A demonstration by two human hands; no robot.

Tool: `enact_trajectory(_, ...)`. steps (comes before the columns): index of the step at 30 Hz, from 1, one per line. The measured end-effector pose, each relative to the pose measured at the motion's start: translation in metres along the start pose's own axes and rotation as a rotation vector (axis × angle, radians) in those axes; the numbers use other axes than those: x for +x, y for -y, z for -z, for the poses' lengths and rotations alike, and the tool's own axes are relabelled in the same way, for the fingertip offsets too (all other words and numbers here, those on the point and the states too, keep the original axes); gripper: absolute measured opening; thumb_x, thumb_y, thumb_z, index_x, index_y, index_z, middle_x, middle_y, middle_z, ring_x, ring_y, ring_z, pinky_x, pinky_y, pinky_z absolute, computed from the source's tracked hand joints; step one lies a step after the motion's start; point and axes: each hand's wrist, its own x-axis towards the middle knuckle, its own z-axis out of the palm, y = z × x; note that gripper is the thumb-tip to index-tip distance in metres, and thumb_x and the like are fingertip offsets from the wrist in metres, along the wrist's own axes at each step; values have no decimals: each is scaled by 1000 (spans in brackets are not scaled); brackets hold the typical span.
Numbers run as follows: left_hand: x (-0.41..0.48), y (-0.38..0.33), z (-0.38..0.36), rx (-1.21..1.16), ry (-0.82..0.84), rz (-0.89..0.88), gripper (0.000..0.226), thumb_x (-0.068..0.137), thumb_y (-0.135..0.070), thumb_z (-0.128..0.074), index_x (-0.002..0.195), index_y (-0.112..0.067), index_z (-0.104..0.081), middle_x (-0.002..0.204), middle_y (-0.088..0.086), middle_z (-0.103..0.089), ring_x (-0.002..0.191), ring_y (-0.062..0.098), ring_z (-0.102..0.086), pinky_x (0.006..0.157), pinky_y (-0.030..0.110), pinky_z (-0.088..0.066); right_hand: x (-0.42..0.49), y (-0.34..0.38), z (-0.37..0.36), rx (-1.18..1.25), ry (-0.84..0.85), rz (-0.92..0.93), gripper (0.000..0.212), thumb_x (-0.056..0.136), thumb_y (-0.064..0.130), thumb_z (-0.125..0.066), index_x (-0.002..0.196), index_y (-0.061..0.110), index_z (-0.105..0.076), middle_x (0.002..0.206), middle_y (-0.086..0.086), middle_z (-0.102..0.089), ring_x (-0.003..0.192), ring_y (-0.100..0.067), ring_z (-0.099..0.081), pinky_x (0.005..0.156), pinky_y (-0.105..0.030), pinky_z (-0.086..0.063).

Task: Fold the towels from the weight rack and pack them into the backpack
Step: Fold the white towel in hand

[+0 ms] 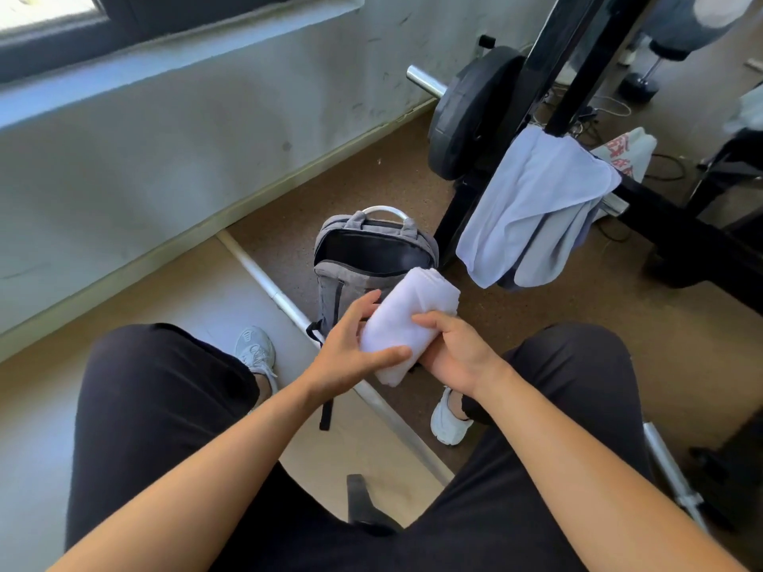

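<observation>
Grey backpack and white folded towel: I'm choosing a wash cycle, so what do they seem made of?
The white folded towel looks like soft cotton terry, matte, thick at its layered edges. The grey backpack looks like woven synthetic fabric, heathered and matte.

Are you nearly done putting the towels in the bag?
Not yet. One white towel is folded, held by the left hand and right hand above the open backpack. A blue towel hangs unfolded on the weight rack. The bag's inside is too dark to see into.
</observation>
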Motion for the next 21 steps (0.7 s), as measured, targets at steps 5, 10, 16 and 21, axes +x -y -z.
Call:
enact_trajectory(5, -2, 4, -7, -31, 82, 34, 70, 61, -50, -91, 122, -30, -63, 113, -4, -72, 103, 14, -70, 86, 39, -61, -4, -1, 1, -71, 60, 21, 36, 92, 23, -64, 127, 21, -57, 125, -15, -62, 123, -35, -58, 97, -46, -56)
enact_trajectory(10, 7, -3, 24, 379, 126, 79, 45, 61, -44, -86, 100, -29, -67, 93, -5, -72, 88, 23, -68, 74, 45, -58, 9, 3, 24, -742, -83, 297, 98, 80, 23, -84, 152, 36, -19, 154, 3, -36, 137, -20, -43, 96, -27, -51)
enact_trajectory(16, 25, -21, 52, 991, 249, -72, 43, 68, -46, -79, 104, -34, -58, 90, -11, -68, 87, 22, -64, 67, 33, -47, 20, 15, 15, -1762, 210, 525, 99, 77, 41, -79, 155, 44, -20, 160, 14, -30, 148, -13, -24, 120, -41, -21)
enact_trajectory(21, 56, -21, 74, 1024, 291, -148, 55, 69, -54, -77, 119, -44, -57, 98, -14, -71, 89, 19, -66, 77, 39, -56, 43, 29, 6, -1613, 264, 430, 68, 85, 36, -71, 145, 43, -40, 135, 13, -58, 119, -12, -57, 99, -40, -50)
